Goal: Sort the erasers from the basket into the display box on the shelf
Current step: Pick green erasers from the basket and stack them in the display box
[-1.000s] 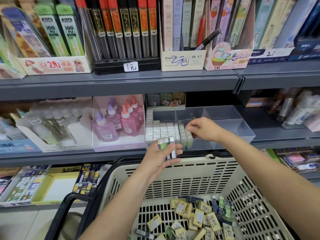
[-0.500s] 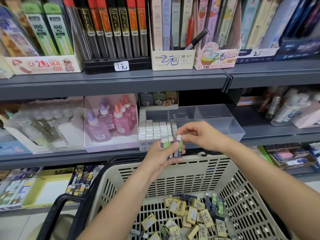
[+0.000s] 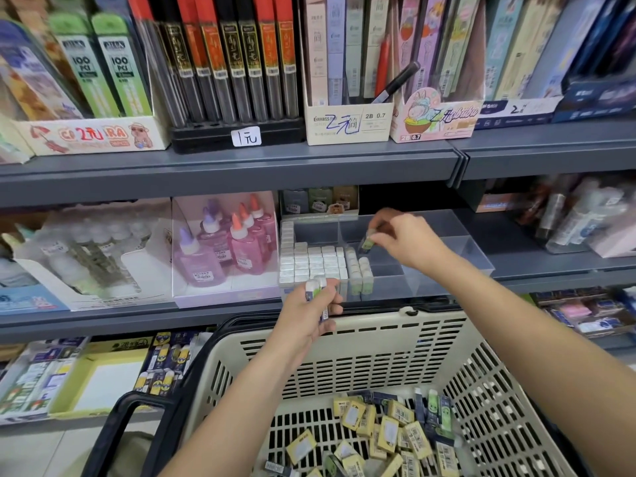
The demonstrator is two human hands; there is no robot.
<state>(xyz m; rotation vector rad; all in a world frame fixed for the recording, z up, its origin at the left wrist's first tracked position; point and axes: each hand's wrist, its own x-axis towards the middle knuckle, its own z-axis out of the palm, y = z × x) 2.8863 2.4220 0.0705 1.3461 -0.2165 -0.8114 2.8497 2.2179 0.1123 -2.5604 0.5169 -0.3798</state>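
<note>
Nearest, basket [image 3: 344, 359]: cream slatted plastic with a black handle, parked just below the shelf edge.
Loose erasers [image 3: 389, 432]: a jumbled heap on the basket floor, mostly yellow-labelled, with a few green and dark blue ones at the right. This is the work not yet done, and it looks like the larger share.
Left hand [image 3: 309, 315]: raised above the basket's far rim, fingers curled round a small bunch of erasers [image 3: 316, 290] standing on end. The exact count is hard to tell.
Shelf [image 3: 137, 321]: grey metal, carrying the display box at its front lip.
Display box [image 3: 457, 266]: clear plastic, split by dividers into several compartments.
White rows [image 3: 316, 263]: the left compartment is packed with white eraser ends in neat rows, with only its back part open. It looks nearly full.
Green column [image 3: 359, 273]: in the next compartment, a short file of green-sleeved erasers, at the front only.
Right hand [image 3: 409, 242]: over that second compartment, thumb and fingertips pinching one green eraser [image 3: 367, 243], tilted above the file and not yet set down.
Right-hand compartments: no erasers show in them.
Progress: one kind close to sorted, a second just begun, the yellow ones apparently untouched.
Behind the box: small cartoon-printed packs [image 3: 320, 201] against the back of the shelf.
</note>
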